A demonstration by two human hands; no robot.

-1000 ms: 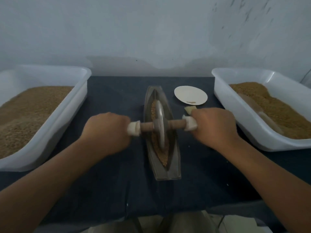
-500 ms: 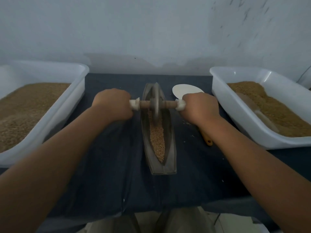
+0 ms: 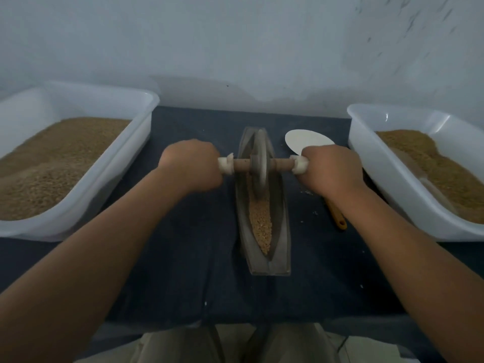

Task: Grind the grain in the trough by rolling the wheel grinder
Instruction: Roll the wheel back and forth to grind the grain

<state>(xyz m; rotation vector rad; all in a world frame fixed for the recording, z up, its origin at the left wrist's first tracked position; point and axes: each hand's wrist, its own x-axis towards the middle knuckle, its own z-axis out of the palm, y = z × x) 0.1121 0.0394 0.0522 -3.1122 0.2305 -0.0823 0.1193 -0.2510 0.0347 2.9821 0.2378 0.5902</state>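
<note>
Grinding partway: wheel grinder (image 3: 259, 163) at far end of trough (image 3: 282, 231), left hand (image 3: 191, 166) and right hand (image 3: 330, 171) each wrapped round its axle ends; grain (image 3: 260, 224) in near half looks coarse, needs more passes.

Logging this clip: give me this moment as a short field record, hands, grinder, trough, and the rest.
left hand: grips left handle of the wheel grinder
right hand: grips its right handle
wheel position: upright in the trough, far half
grain: along the trough's near half
base: dark cloth
sides: left tub and right tub, both holding brown grain
other: white disc, yellow-handled tool near right hand
</note>
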